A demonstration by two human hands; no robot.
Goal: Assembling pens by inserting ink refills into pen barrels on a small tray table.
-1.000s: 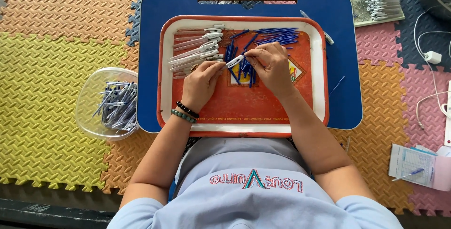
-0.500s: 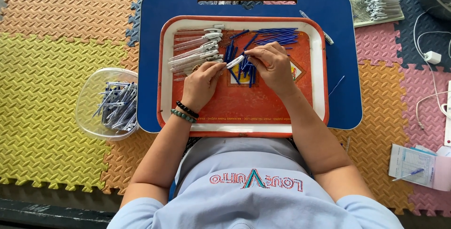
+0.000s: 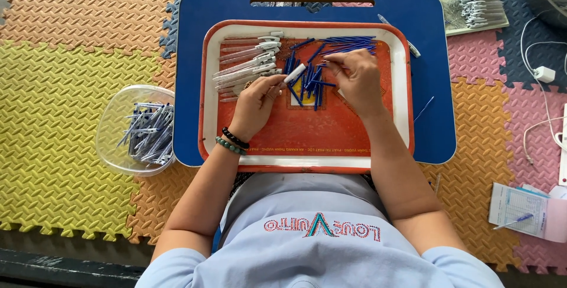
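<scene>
A white pen barrel (image 3: pixel 293 73) is pinched by the left hand (image 3: pixel 255 103) above the orange tray (image 3: pixel 307 140). A thin blue refill (image 3: pixel 331 57), probably light, bendy and best gripped mid-length, is pinched by the right hand (image 3: pixel 354 75) over the tray's blue pile.

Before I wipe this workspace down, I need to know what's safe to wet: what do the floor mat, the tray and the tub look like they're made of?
Floor mat: probably soft foam, matte; jigsaw-edged tiles with embossed texture.
Tray: likely hard plastic, smooth and slightly glossy, with moulded rounded corners.
Tub: clear thin plastic; the pens show through its wall.
</scene>
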